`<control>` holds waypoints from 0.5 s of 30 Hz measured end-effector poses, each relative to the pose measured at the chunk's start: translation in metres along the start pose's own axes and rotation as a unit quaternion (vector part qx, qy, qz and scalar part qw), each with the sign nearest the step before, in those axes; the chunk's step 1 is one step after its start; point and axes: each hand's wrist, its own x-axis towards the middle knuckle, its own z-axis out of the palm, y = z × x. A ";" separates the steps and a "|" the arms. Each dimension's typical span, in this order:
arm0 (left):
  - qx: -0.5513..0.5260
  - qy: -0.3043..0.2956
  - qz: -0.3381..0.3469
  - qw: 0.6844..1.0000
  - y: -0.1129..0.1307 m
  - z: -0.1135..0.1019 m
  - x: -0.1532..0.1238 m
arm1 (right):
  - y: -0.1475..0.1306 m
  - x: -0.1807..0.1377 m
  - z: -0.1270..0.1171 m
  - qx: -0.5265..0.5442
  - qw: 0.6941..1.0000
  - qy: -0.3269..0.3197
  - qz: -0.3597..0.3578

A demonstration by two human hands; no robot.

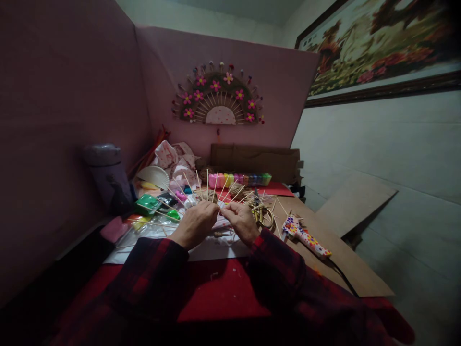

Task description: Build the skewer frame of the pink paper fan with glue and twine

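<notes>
Both hands are close together over the middle of the table, fingertips nearly meeting. My left hand (199,224) is closed, its back toward me, and its fingers hide whatever is in them. My right hand (243,222) is pinched, thumb against forefinger, on something too small to make out. Thin wooden sticks (207,185) spread like a fan behind and beside the hands. Their lower ends are hidden by the hands. A ball of twine (209,195) lies just beyond, with another twine ball (236,191) to its right.
Gold-handled scissors (267,217) and a flower-patterned glue gun (306,236) lie on cardboard (336,254) at right. Colourful clay packs (239,179) stand behind. Plastic bags (147,204) and a purple bottle (108,175) are at left. A decorated fan (219,98) hangs on the pink panel.
</notes>
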 end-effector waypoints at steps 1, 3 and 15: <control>-0.025 0.009 -0.014 1.000 0.000 0.000 0.000 | -0.001 0.000 0.000 0.006 1.000 0.001 0.005; -0.088 0.034 -0.057 0.994 0.000 -0.001 0.002 | -0.001 0.000 0.001 0.028 1.000 -0.004 0.013; -0.219 0.053 -0.104 0.969 -0.007 -0.004 0.000 | 0.005 0.000 0.002 0.008 1.000 -0.002 -0.016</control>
